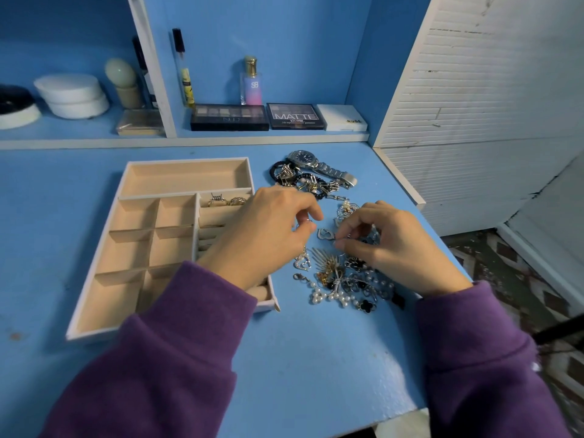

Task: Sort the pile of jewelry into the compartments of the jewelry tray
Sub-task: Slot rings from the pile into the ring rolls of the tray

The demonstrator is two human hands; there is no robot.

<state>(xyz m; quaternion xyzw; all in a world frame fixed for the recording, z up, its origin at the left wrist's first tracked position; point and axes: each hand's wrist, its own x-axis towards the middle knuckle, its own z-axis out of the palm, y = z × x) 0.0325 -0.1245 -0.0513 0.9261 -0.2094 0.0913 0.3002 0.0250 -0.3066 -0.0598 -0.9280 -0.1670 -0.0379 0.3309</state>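
1. The jewelry tray (186, 177) is sitting on the blue painted table (300, 358). It is a flat box with white walls and soft tan cloth inside, cut into square and long pockets.
2. Two rings (226, 200), one silver and spiky and one gold and twisty, are sitting in a padded slot at the tray's far right side.
3. The pile of jewelry (344, 279) is lying on the table just right of the tray, not in it. It is a shiny tangle of round white pearls, thin silver chains, a gold fan shape and black clover shapes.
4. A silver metal watch (311, 162) with a dark round face is lying right of the tray's far corner.
5. The left hand (271, 229) is reaching out over the tray's right edge. Its thumb and first finger are pinching a small silver ring (308, 220), and the other fingers are curling in.
6. The right hand (395, 245) is hovering over the pile, right of the tray. Its fingertips are pressing together on a thin shiny bit (339, 240) too small to tell.
7. Both arms are wearing fuzzy purple sleeves (177, 358).
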